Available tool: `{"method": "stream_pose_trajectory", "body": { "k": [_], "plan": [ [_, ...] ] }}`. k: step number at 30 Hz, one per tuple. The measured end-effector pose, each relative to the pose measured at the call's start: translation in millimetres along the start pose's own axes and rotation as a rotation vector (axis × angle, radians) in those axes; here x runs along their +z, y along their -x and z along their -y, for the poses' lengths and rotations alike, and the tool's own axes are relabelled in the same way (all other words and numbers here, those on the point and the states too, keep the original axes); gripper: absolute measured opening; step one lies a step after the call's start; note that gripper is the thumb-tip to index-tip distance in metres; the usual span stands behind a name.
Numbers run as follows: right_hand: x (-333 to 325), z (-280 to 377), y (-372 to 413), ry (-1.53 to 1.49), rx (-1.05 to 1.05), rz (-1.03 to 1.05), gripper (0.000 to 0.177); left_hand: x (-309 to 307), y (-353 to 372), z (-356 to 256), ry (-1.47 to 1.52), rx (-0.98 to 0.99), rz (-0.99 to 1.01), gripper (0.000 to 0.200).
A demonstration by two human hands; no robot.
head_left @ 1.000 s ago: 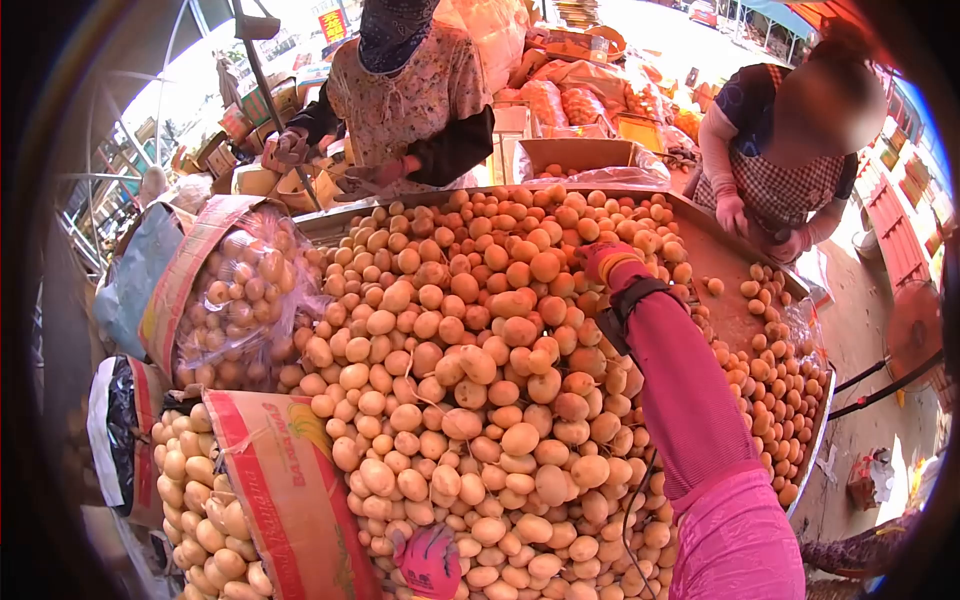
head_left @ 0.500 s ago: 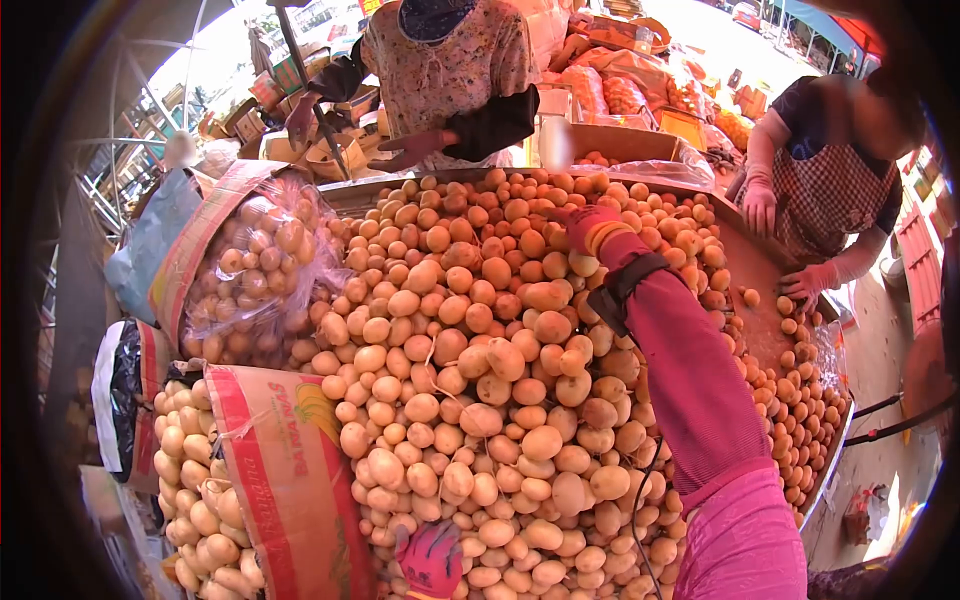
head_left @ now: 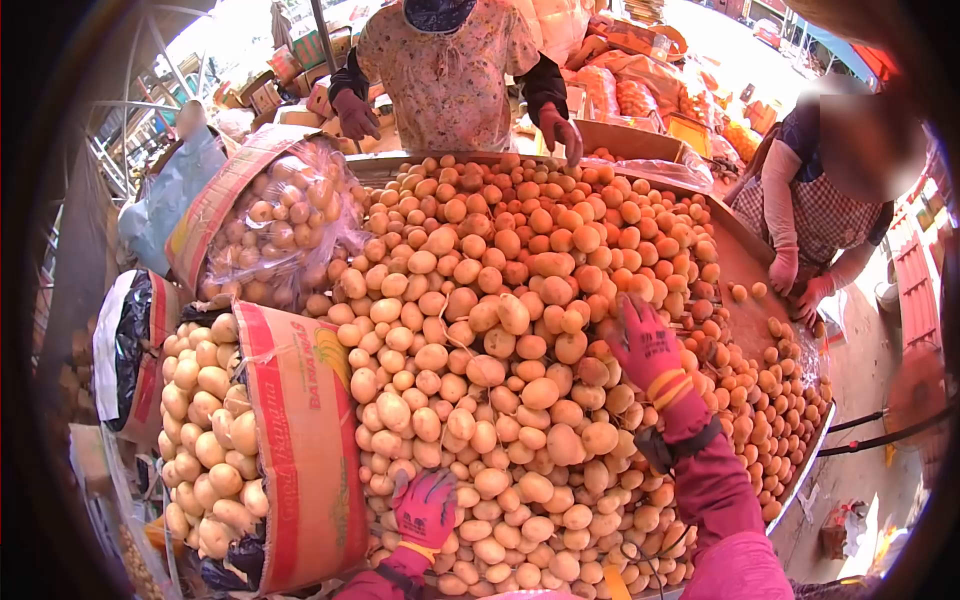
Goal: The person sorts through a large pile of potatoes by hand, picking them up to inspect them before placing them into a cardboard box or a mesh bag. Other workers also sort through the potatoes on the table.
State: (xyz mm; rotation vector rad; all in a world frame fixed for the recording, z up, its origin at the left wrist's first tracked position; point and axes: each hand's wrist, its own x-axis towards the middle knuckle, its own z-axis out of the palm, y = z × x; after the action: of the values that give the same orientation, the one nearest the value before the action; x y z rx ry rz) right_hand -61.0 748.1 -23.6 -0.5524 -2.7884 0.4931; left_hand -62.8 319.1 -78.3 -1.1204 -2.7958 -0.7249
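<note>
A large heap of round, tan, potato-like produce (head_left: 490,370) fills the table. My right hand (head_left: 650,345), in a pink glove with a yellow cuff, lies on the right part of the heap, fingers apart and pointing up and left. Down at the lower edge, my left hand (head_left: 425,508) rests on the heap in a similar glove, its fingers spread, with nothing seen in it. Just left of it stands a red and tan banana carton (head_left: 305,450), beside larger pale potatoes (head_left: 205,430).
Across the table stands a person in a floral top (head_left: 440,75). Another person in a checked apron (head_left: 800,205) is at the right, hands near the table edge. A plastic bag of produce (head_left: 290,215) sits upper left. Black cables run at the right.
My right hand has drawn back from the far part of the heap, toward me. My left hand has shifted slightly up. The person across has moved their hands apart; the view has shifted.
</note>
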Motion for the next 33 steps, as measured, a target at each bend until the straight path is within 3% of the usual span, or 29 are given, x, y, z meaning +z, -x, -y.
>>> {"method": "stream_pose_trajectory", "body": {
  "k": [5, 9, 14, 17, 19, 21, 23, 26, 29, 33],
  "plan": [
    [6.0, 28.0, 128.6, -0.040, 0.002, 0.049, 0.062, -8.0, -0.1, -5.9, -0.017, -0.024, 0.037, 0.031],
    [1.7, 35.6, 196.3, 0.053, -0.016, 0.186, 0.059, 8.5, 4.9, 2.5, 0.059, -0.038, -0.067, 0.029],
    [-47.4, 42.4, 205.9, 0.166, -0.044, 0.383, 0.056, 3.1, 4.2, -1.3, 0.061, -0.062, -0.077, 0.026],
    [-112.5, 73.4, 126.5, 0.097, 0.359, 0.993, 0.060, -12.5, -1.4, -9.1, 0.027, -0.073, -0.084, 0.026],
    [-77.8, 54.2, 94.2, -0.069, 0.013, 0.407, 0.064, -12.9, -4.0, -13.2, 0.005, -0.083, -0.090, 0.027],
    [-60.3, 80.9, 27.1, 0.191, -0.277, 0.075, 0.076, -7.5, -1.1, -12.8, 0.086, -0.062, -0.153, 0.024],
    [-27.3, 98.6, -36.0, 0.141, -0.290, 0.052, 0.078, -7.8, -1.9, -11.2, 0.059, -0.056, -0.134, 0.024],
    [0.0, 126.1, -96.0, 0.201, -0.282, 0.420, 0.074, -12.2, 0.1, -4.8, 0.019, -0.062, -0.113, 0.025],
    [24.5, 138.4, -100.5, 0.395, -0.357, 0.539, 0.070, -13.4, 0.9, -7.2, 0.023, -0.059, -0.105, 0.026],
    [9.1, 120.4, -86.8, 0.374, -0.401, 0.571, 0.066, -18.9, 0.8, -13.0, 0.030, -0.051, -0.084, 0.028]
  ]
}}
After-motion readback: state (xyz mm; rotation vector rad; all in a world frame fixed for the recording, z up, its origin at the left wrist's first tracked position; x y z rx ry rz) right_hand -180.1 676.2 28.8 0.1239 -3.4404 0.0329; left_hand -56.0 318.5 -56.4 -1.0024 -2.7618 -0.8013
